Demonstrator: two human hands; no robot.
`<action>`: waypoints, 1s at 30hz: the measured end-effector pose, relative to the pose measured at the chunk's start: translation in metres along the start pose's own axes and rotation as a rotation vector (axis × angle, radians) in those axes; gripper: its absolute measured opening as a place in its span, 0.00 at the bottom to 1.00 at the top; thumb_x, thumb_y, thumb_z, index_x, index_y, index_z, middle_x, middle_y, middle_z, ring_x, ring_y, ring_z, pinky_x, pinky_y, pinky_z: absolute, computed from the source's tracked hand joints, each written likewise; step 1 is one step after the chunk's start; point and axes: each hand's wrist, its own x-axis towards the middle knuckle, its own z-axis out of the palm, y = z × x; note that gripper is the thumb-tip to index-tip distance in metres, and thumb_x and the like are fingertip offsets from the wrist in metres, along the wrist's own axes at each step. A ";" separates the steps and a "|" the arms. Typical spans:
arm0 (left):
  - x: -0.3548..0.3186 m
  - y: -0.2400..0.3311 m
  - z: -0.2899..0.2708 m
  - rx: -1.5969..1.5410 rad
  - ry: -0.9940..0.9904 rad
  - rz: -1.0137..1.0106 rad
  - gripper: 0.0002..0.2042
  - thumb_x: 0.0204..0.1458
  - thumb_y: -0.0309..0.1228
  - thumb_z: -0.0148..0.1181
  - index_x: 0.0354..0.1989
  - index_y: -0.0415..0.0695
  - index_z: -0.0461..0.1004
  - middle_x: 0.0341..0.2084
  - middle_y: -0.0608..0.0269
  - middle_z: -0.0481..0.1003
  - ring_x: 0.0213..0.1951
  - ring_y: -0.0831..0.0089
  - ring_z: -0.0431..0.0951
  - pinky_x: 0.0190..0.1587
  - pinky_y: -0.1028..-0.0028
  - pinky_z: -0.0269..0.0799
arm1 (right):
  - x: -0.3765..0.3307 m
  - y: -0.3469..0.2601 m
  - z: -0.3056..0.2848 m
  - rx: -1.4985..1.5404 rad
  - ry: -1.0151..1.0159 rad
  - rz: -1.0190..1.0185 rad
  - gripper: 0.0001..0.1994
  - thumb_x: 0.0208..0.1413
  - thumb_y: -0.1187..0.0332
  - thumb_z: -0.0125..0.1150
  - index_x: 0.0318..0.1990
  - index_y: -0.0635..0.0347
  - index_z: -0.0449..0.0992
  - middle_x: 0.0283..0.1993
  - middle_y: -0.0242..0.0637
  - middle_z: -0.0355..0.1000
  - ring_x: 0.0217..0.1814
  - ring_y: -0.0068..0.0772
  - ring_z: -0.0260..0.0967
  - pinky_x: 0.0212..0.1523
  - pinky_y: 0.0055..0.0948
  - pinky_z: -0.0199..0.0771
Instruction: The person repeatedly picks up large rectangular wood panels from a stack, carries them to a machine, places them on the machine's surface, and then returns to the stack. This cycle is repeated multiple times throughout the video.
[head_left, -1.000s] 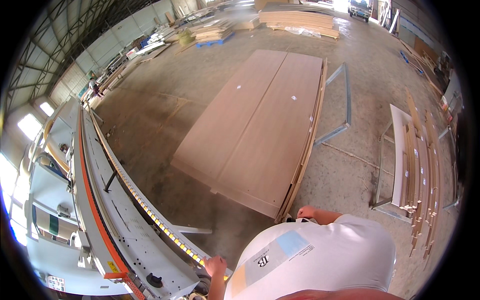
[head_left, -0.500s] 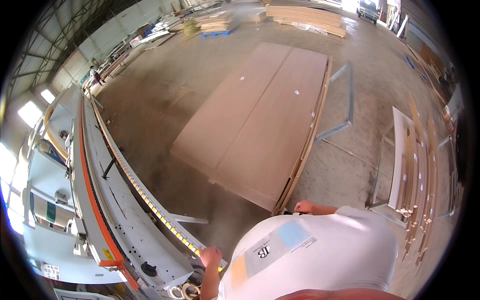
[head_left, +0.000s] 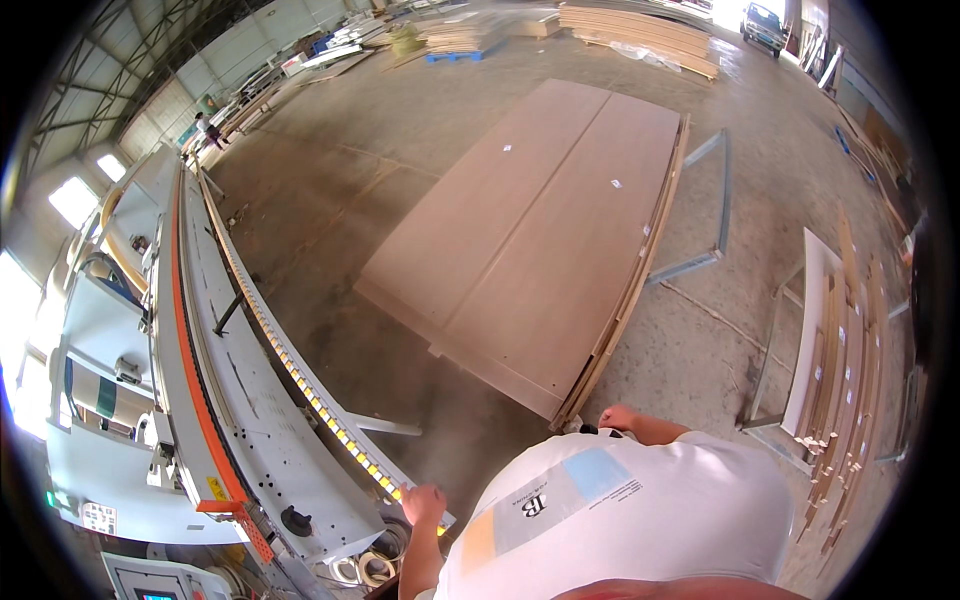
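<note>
My left hand (head_left: 424, 503) is closed at the near end of a long roller rail (head_left: 330, 422) with yellow and white rollers, its fingers curled on the rail's edge. The rail runs along the front of a long grey machine (head_left: 262, 440) with an orange strip. My right hand (head_left: 618, 418) is curled like a fist in front of my body, close to the near corner of a stack of large brown panels (head_left: 535, 240). Its palm side is hidden, so anything inside it does not show. A small dark thing (head_left: 588, 429) lies beside that fist, partly covered by my white shirt.
A metal frame (head_left: 722, 200) stands right of the panel stack. Farther right, long wooden strips (head_left: 848, 360) lie on a rack. Coiled rolls (head_left: 376, 568) and a control box with a screen (head_left: 155, 580) sit lower left. Sheet piles (head_left: 640, 38), a vehicle and a person are far back.
The view has turned slightly left, so the surroundings sit farther right. The control box screen has come into sight at lower left. Both hands keep nearly the same places.
</note>
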 end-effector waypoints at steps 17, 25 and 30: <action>0.002 0.006 -0.011 0.024 -0.021 -0.007 0.14 0.55 0.40 0.52 0.29 0.49 0.84 0.28 0.56 0.82 0.38 0.61 0.81 0.71 0.59 0.51 | -0.011 -0.021 -0.010 0.000 0.021 0.026 0.12 0.50 0.55 0.67 0.38 0.47 0.87 0.38 0.33 0.83 0.39 0.31 0.79 0.42 0.34 0.78; 0.002 0.008 -0.015 0.048 -0.067 -0.025 0.14 0.55 0.39 0.52 0.30 0.49 0.84 0.29 0.56 0.82 0.39 0.62 0.81 0.72 0.59 0.49 | -0.009 -0.010 -0.008 -0.008 0.023 -0.009 0.12 0.51 0.55 0.66 0.37 0.49 0.87 0.37 0.35 0.83 0.39 0.32 0.79 0.42 0.35 0.77; 0.001 0.003 -0.004 0.041 -0.012 -0.014 0.12 0.53 0.39 0.54 0.28 0.49 0.82 0.27 0.56 0.82 0.38 0.61 0.81 0.71 0.58 0.51 | -0.001 -0.001 -0.004 -0.008 0.022 -0.037 0.12 0.51 0.55 0.66 0.37 0.49 0.87 0.37 0.35 0.83 0.39 0.32 0.79 0.42 0.34 0.77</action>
